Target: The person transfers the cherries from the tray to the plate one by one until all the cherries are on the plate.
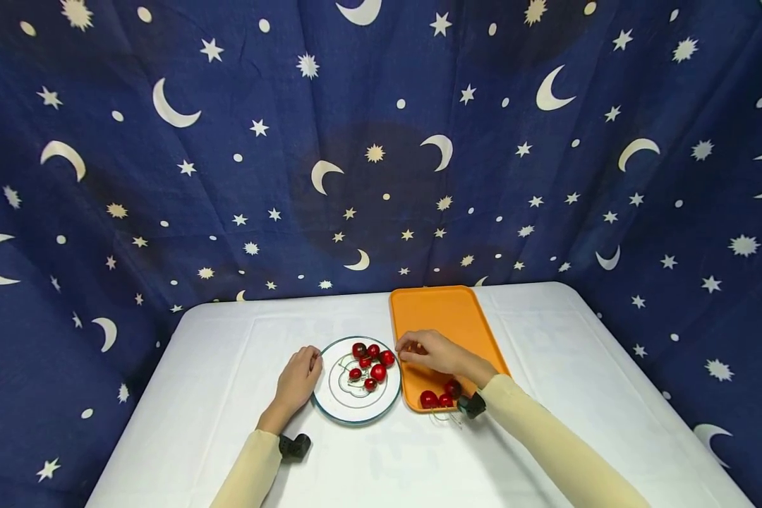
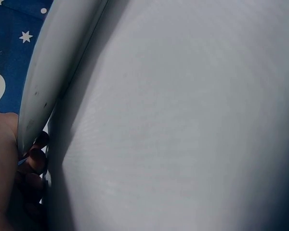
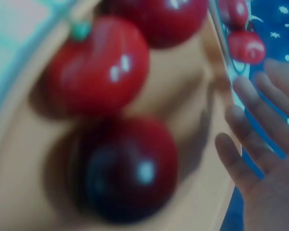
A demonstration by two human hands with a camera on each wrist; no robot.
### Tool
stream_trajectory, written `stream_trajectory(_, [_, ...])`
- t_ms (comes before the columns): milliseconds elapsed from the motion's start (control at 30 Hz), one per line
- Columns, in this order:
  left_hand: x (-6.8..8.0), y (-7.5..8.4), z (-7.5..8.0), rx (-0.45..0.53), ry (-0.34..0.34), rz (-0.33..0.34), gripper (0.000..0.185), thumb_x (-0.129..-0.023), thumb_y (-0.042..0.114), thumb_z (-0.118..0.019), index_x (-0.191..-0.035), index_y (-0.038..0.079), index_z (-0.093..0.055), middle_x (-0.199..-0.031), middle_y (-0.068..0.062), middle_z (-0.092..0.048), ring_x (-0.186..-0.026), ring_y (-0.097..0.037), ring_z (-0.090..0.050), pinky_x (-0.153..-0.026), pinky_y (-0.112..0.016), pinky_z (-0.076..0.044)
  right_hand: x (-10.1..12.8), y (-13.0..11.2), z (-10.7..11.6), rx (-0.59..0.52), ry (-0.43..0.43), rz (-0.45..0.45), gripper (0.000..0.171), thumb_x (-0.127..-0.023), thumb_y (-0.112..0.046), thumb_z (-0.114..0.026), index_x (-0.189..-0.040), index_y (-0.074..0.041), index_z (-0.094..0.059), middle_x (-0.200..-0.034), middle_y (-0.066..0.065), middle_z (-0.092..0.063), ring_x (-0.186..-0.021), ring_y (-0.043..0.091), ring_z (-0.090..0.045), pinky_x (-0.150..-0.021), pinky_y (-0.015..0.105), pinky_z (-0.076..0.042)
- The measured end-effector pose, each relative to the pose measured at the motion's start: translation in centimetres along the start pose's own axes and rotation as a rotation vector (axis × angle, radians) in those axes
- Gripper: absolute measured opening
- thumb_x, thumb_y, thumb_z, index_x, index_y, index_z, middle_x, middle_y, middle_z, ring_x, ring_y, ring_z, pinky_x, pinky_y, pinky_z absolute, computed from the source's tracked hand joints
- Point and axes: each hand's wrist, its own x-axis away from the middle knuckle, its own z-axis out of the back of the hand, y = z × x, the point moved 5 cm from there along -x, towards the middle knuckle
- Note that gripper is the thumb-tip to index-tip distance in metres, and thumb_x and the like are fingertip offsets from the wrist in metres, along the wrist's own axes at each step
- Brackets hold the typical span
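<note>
My left hand (image 1: 300, 381) steadies the rim of the plate (image 1: 330, 409) with curled fingers while my right hand (image 1: 433, 353), pinching something I cannot identify, hovers over the orange tray (image 1: 447, 317); seven cherries (image 1: 377, 372) are plated, three cherries on the tray (image 1: 438, 396) remain, I judge.

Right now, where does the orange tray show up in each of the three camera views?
Head: the orange tray lies right of centre on the white table, right hand over its near left part.
Left wrist: not in it; only the plate rim and tablecloth show.
Right wrist: it fills the picture as the orange surface under blurred cherries.
Shared landmark: the cherries at the tray's near end, head and right wrist.
</note>
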Motion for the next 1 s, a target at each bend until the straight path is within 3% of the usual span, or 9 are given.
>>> stream_trajectory(167, [0.1,-0.1,-0.2,0.005,-0.002,-0.016,0.020,-0.105,0.020,-0.052,-0.111,0.006,-0.064,-0.084,-0.002,-0.053,-0.083,-0.015,-0.046,-0.072,-0.031,-0.036,1.5,0.4,0.3,0.027,-0.164,0.000,0.020,-0.102,-0.026,-0.065,-0.116,-0.013,-0.070,-0.102,-0.007,-0.072,-0.090,0.004,-0.060,-0.089,0.025,-0.053])
stream_trajectory(300, [0.2,-0.2,0.0,-0.001,0.003,-0.016,0.019,-0.105,0.020,-0.052,-0.110,0.006,-0.064,-0.082,-0.002,-0.051,-0.081,-0.015,-0.045,-0.071,-0.030,-0.036,2.5,0.6,0.5,0.013,-0.256,-0.019,0.026,-0.098,-0.027,-0.070,-0.118,-0.011,-0.069,-0.100,-0.004,-0.072,-0.091,0.009,-0.063,-0.092,0.031,-0.054])
stream_trajectory(500, [0.1,-0.1,0.2,0.009,0.010,-0.024,0.021,-0.104,0.020,-0.052,-0.111,0.005,-0.064,-0.083,-0.003,-0.052,-0.081,-0.015,-0.045,-0.071,-0.030,-0.035,3.0,0.5,0.5,0.049,-0.308,-0.051,0.041,-0.090,-0.035,-0.079,-0.122,-0.013,-0.067,-0.102,0.003,-0.072,-0.094,0.022,-0.062,-0.090,0.033,-0.049])
stream_trajectory(733, [0.1,-0.2,0.1,0.009,-0.002,-0.012,0.019,-0.105,0.021,-0.051,-0.109,0.007,-0.063,-0.082,-0.002,-0.050,-0.080,-0.014,-0.042,-0.070,-0.029,-0.033,3.0,0.1,0.0,0.118,-0.333,-0.072,0.036,-0.087,-0.043,-0.081,-0.113,-0.021,-0.070,-0.090,-0.010,-0.068,-0.085,0.008,-0.057,-0.084,0.023,-0.043])
stream_trajectory(1000, [0.1,-0.2,0.0,0.007,0.007,-0.020,0.017,-0.105,0.020,-0.051,-0.107,0.008,-0.062,-0.081,-0.002,-0.049,-0.078,-0.014,-0.041,-0.070,-0.028,-0.033,3.1,-0.4,-0.3,0.077,-0.390,-0.048,0.029,-0.088,-0.038,-0.080,-0.107,-0.019,-0.071,-0.079,-0.013,-0.065,-0.069,-0.001,-0.055,-0.071,0.017,-0.047])
